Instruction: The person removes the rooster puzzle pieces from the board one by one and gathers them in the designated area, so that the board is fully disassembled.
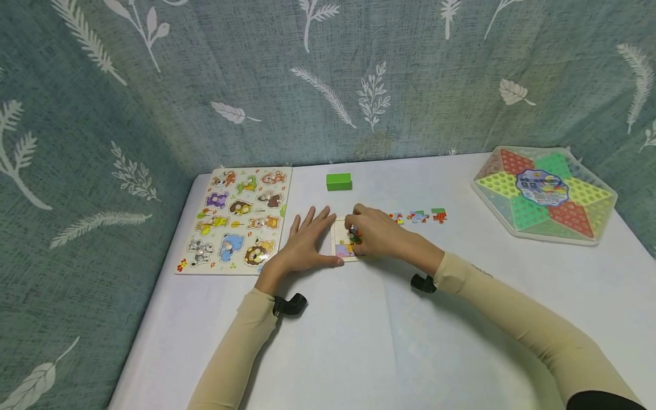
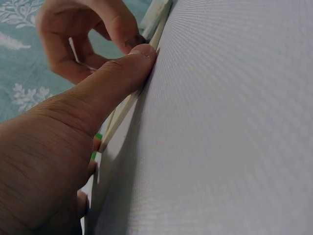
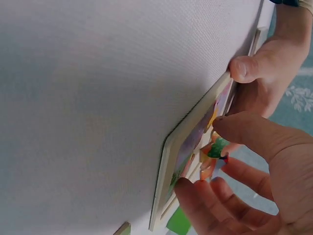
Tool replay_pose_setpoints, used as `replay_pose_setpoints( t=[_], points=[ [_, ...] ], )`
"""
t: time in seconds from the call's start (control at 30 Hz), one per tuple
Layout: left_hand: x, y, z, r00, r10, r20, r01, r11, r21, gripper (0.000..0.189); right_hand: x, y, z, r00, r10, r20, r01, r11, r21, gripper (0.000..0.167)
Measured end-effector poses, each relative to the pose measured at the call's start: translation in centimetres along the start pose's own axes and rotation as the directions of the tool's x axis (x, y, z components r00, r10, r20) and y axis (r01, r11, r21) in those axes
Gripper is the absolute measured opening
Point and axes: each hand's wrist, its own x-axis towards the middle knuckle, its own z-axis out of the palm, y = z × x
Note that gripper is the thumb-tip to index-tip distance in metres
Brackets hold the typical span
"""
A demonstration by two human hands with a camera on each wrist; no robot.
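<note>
A small wooden jigsaw tray (image 1: 339,228) with a pale raised border lies on the table between the two hands, partly covered by the right one. Some coloured pieces (image 3: 193,142) sit inside it along the near side. My left hand (image 1: 304,245) is spread at the tray's left side, its thumb (image 2: 132,68) resting on the border at the near corner. Over the tray, my right hand (image 1: 379,232) pinches a green and orange jigsaw piece (image 3: 215,148), which is tilted above the tray floor. Loose jigsaw pieces (image 1: 418,216) lie in a row just right of this hand.
An animal peg-puzzle board (image 1: 241,219) lies at the left, close by the left wrist. Behind the tray is a green block (image 1: 339,182). At the back right rests a hexagonal board-game box (image 1: 543,193). Patterned cloth (image 1: 328,85) hangs behind the white table (image 1: 348,341).
</note>
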Motion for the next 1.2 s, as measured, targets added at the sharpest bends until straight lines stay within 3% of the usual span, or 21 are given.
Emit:
replay_pose_setpoints(
  t=[0.5,0.9,1.2],
  points=[
    [-0.1,0.0,0.0,1.000,-0.013,0.006,0.013,1.000,0.016,0.110,-1.8,0.5,-1.9,1.000,-0.003,0.022,0.003,1.000,-0.020,0.037],
    [0.1,0.0,-0.3,1.000,-0.022,0.003,0.022,0.999,0.036,0.109,-3.9,2.6,-3.4,0.999,-0.022,-0.031,0.021,1.000,-0.016,0.034],
    [0.2,0.1,0.0,1.000,-0.014,0.003,0.014,1.000,0.027,0.109,-5.8,3.8,-4.7,0.998,0.017,-0.065,-0.019,1.000,-0.024,0.035]
  ],
)
